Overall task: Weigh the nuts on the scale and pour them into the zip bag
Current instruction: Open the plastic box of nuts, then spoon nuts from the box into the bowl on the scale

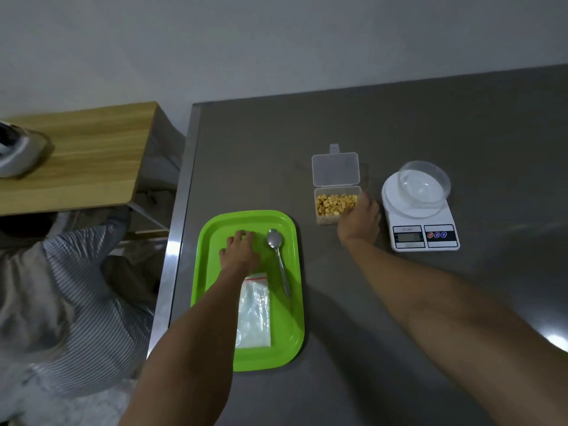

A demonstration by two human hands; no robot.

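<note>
A clear plastic box (322,219) with its lid flipped back holds yellow nuts (335,204). My right hand (359,221) grips the box's right side. Right of it a white digital scale (425,232) carries an empty clear bowl (424,186). A green tray (285,342) nearer me holds a metal spoon (278,256) and a clear zip bag (253,315) with a red seal strip. My left hand (239,250) rests palm down on the tray, just left of the spoon's bowl and above the bag, fingers curled, holding nothing that I can see.
The grey steel table (399,318) has its left edge just left of the tray. Beyond that edge are a wooden side table (92,155) with a grey object and a person in a striped shirt (61,302).
</note>
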